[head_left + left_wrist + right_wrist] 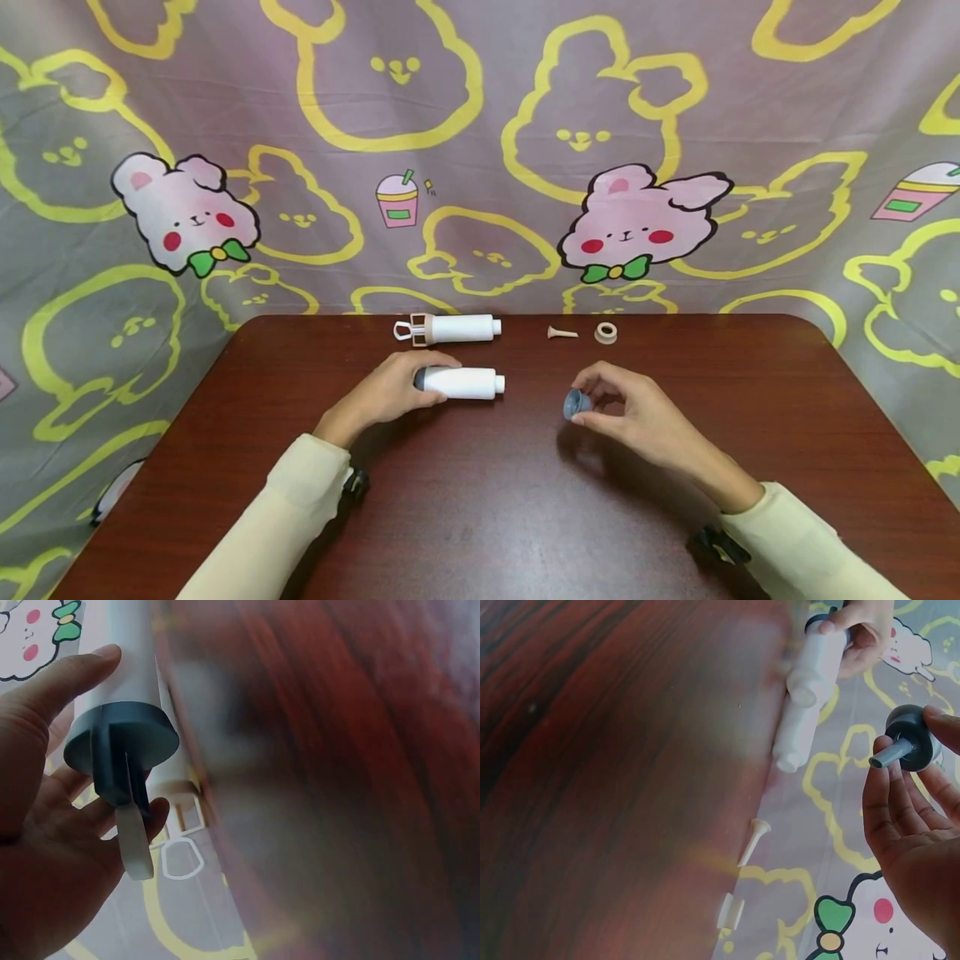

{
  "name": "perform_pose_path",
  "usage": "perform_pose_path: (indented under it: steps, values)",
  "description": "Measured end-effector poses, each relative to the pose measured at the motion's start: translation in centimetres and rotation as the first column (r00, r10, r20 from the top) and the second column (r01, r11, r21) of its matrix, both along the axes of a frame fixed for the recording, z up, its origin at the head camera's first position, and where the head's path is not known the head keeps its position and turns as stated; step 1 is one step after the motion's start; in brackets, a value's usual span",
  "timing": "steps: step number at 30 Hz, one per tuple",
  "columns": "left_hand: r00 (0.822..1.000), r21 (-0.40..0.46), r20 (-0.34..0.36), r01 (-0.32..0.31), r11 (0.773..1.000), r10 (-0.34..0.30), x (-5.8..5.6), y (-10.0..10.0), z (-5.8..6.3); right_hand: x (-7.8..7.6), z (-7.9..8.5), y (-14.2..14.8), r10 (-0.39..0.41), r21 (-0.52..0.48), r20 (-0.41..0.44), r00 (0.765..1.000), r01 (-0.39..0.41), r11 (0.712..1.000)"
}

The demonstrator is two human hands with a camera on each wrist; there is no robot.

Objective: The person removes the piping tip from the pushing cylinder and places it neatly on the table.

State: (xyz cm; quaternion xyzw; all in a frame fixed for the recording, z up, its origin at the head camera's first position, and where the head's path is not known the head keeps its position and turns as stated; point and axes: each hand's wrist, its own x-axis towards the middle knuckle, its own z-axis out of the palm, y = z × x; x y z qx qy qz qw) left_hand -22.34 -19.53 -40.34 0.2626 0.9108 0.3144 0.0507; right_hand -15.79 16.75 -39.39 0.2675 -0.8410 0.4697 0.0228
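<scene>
The left hand (396, 384) gripped a white cylinder (468, 383) near its dark end (124, 724), on or just above the table (480, 492), I couldn't tell which from where I stood, beside a handled white tube (463, 327), while the right hand (632, 414) pinched a grey cap (574, 405) near a beige peg (561, 332) and beige ring (606, 340).

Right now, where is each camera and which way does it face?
Head: on the head, facing forward and down at the table and backdrop; left hand, right hand and sleeves show.
Left wrist: on that wrist, facing the held tube; only left hand shows.
Right wrist: on that wrist, facing the grey piece; right hand and, farther off, left hand show.
Shared: head and right wrist both show the peg and ring.
</scene>
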Motion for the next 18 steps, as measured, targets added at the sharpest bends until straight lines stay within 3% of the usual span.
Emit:
perform_pose_path:
  steps: [18]
  values:
    - [1.0,-0.005,0.009,-0.028,1.0,0.028,-1.5,-0.2,-1.0,-0.1,-0.1,0.2,-0.012,0.01,0.016,1.0,0.012,1.0]
